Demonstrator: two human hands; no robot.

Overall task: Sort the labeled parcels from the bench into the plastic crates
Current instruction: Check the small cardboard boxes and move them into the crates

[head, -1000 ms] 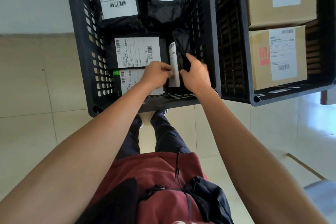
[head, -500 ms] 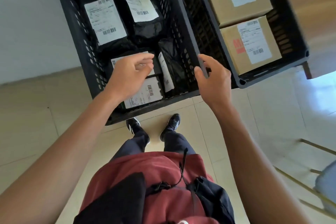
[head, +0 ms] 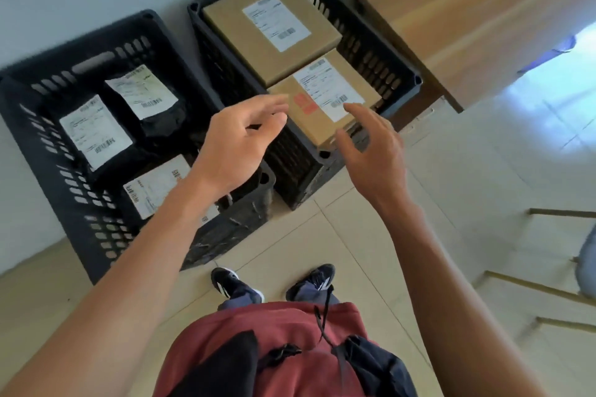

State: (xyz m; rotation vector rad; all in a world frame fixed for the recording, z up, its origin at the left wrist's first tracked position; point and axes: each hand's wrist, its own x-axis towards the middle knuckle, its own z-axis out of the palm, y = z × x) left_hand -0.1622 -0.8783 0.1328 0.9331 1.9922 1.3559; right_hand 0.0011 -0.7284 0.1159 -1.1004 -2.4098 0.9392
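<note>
Stood over two dark plastic crates set side by side on the tiled floor against the wall, most likely so each could take one kind of parcel. Counted three black poly mailers with white labels face up in the left crate (head: 42,145): one (head: 96,135) at the far left, one (head: 145,95) behind it toward the wall, one (head: 154,185) nearest the feet and partly hidden by the forearm. Counted two brown cardboard boxes in the right crate (head: 390,51), labels up too, probably to keep them readable: the far box (head: 271,27) and the near box (head: 325,103), edges touching. Held nothing in either hand: left hand (head: 238,145) raised over the gap between the crates, fingers loose and slightly curled; right hand (head: 374,145) spread wide above the near corner of the right crate. Judged both free for the next pickup. Saw the wooden bench (head: 467,10) just beside the right crate, with no parcel clearly visible on the part in view.
</note>
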